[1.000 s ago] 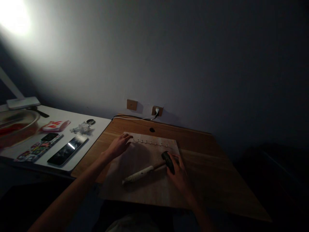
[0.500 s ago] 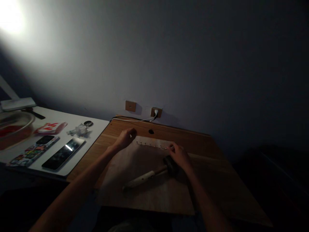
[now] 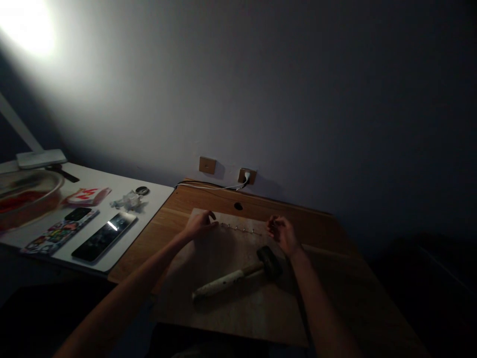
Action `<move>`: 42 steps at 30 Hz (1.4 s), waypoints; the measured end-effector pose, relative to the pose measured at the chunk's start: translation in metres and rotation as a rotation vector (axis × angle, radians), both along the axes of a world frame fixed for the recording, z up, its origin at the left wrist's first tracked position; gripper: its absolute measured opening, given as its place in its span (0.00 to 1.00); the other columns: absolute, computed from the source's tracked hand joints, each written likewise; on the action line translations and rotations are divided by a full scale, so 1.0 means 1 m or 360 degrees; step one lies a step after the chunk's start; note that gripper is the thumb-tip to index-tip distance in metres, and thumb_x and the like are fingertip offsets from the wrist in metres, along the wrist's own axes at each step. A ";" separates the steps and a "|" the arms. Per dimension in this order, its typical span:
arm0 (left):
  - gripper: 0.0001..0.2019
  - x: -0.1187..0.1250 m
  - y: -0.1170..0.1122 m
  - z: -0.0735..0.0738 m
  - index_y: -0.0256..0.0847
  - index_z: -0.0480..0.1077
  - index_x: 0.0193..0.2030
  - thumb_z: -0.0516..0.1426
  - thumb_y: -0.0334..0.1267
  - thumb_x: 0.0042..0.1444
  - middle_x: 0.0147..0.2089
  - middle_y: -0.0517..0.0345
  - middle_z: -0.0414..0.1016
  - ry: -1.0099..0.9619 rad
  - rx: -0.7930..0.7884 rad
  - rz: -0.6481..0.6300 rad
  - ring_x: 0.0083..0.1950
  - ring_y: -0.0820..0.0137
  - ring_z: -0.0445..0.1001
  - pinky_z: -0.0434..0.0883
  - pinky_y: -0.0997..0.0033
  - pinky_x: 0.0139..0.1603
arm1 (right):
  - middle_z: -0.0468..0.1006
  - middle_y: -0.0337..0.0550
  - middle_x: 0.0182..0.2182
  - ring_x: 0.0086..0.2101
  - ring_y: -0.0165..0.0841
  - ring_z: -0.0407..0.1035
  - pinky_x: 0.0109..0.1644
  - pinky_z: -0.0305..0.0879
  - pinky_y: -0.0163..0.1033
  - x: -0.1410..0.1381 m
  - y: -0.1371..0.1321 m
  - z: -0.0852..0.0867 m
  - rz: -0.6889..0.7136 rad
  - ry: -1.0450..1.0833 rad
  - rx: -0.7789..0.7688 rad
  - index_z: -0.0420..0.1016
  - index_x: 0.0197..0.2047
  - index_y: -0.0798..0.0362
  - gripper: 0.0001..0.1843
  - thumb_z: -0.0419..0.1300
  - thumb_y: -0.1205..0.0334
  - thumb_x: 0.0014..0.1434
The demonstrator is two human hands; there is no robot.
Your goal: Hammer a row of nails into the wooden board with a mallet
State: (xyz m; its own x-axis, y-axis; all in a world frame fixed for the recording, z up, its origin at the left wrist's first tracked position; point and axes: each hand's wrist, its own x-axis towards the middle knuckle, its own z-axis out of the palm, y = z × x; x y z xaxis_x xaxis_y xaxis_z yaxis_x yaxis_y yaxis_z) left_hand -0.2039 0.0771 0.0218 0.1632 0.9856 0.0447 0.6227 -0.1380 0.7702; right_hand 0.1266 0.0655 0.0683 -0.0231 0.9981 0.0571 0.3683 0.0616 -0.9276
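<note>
A pale wooden board point(image 3: 231, 303) lies on a brown wooden desk point(image 3: 328, 248). A row of small nails point(image 3: 240, 229) stands along the board's far edge. My left hand point(image 3: 199, 224) rests at the left end of that row, fingers curled at the board's corner. My right hand point(image 3: 283, 232) is at the right end of the row, fingers bent in a loose pinch; what they hold, if anything, is too dark to make out. A mallet point(image 3: 238, 273) with a black head and pale handle lies on the board just below my right hand, untouched.
A white table point(image 3: 112, 238) on the left carries a dark phone point(image 3: 103, 237), a colourful case point(image 3: 59, 231), a red-and-white packet point(image 3: 86, 196), crumpled plastic point(image 3: 126, 200) and a bowl point(image 3: 28, 191). Wall sockets point(image 3: 248, 175) with a white cable sit behind the desk. The room is dim.
My right hand let go of the mallet head and moved up to the right end of the nail row. My left hand slid right, to the row's left end.
</note>
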 end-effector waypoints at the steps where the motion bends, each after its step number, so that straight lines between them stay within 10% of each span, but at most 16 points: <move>1: 0.10 0.002 0.000 0.001 0.40 0.74 0.42 0.61 0.41 0.55 0.27 0.60 0.73 0.0178 0.0057 -0.0074 0.30 0.68 0.72 0.62 0.74 0.31 | 0.75 0.43 0.25 0.26 0.35 0.70 0.26 0.63 0.37 0.000 -0.001 -0.001 0.0004 0.0056 -0.0013 0.66 0.30 0.47 0.19 0.50 0.40 0.58; 6: 0.08 0.009 -0.001 0.009 0.39 0.74 0.42 0.53 0.33 0.64 0.42 0.48 0.80 0.0794 0.0346 -0.0334 0.38 0.64 0.78 0.66 0.70 0.37 | 0.72 0.39 0.22 0.22 0.33 0.65 0.23 0.57 0.36 -0.011 0.004 -0.013 -0.0022 -0.0003 -0.0119 0.65 0.27 0.47 0.22 0.50 0.38 0.59; 11: 0.10 0.015 0.000 0.012 0.38 0.73 0.43 0.52 0.39 0.67 0.44 0.44 0.77 0.0891 0.0434 -0.0289 0.36 0.63 0.76 0.67 0.68 0.36 | 0.73 0.40 0.21 0.33 0.38 0.72 0.37 0.60 0.36 -0.030 0.013 -0.023 -0.0018 -0.0358 -0.0153 0.67 0.20 0.48 0.15 0.69 0.57 0.47; 16: 0.10 0.017 0.008 0.015 0.41 0.66 0.31 0.51 0.41 0.61 0.29 0.57 0.68 -0.0139 0.0169 0.0231 0.28 0.71 0.67 0.61 0.74 0.29 | 0.72 0.39 0.22 0.33 0.36 0.70 0.36 0.58 0.35 -0.036 0.016 -0.018 0.0041 -0.0388 -0.0106 0.68 0.22 0.48 0.11 0.68 0.65 0.45; 21: 0.08 0.013 0.011 0.020 0.42 0.62 0.29 0.49 0.43 0.51 0.24 0.64 0.60 -0.1378 -0.0528 0.0394 0.19 0.77 0.49 0.49 0.76 0.20 | 0.67 0.35 0.21 0.23 0.32 0.63 0.24 0.54 0.34 -0.026 0.017 -0.007 0.0084 -0.0098 -0.0049 0.64 0.30 0.46 0.16 0.51 0.44 0.60; 25: 0.10 0.013 0.006 0.014 0.41 0.67 0.28 0.53 0.44 0.53 0.22 0.63 0.62 -0.0704 -0.0399 0.0222 0.20 0.74 0.57 0.53 0.75 0.22 | 0.67 0.35 0.20 0.20 0.31 0.62 0.21 0.53 0.34 -0.027 0.016 -0.008 0.0183 -0.0053 -0.0081 0.61 0.28 0.46 0.24 0.44 0.36 0.60; 30: 0.06 0.021 -0.003 0.015 0.42 0.75 0.39 0.59 0.38 0.55 0.32 0.53 0.79 0.0431 0.0120 -0.0164 0.34 0.64 0.75 0.63 0.71 0.34 | 0.75 0.42 0.21 0.30 0.38 0.74 0.33 0.63 0.38 -0.051 0.017 -0.019 0.0248 -0.0499 -0.0136 0.65 0.21 0.48 0.18 0.63 0.48 0.55; 36: 0.04 0.031 0.000 0.030 0.42 0.74 0.39 0.58 0.33 0.58 0.37 0.46 0.81 0.0666 0.0291 -0.0477 0.36 0.59 0.79 0.67 0.65 0.40 | 0.81 0.49 0.30 0.42 0.44 0.76 0.47 0.64 0.41 -0.070 0.015 -0.016 0.0287 -0.0770 -0.0115 0.66 0.24 0.49 0.11 0.65 0.65 0.53; 42: 0.03 0.033 0.019 0.030 0.41 0.74 0.32 0.60 0.34 0.55 0.33 0.45 0.79 0.0796 0.0250 -0.0578 0.36 0.57 0.79 0.69 0.64 0.40 | 0.69 0.37 0.23 0.26 0.33 0.68 0.32 0.61 0.36 -0.065 0.014 0.004 0.0276 -0.0436 -0.0042 0.63 0.31 0.47 0.12 0.50 0.51 0.63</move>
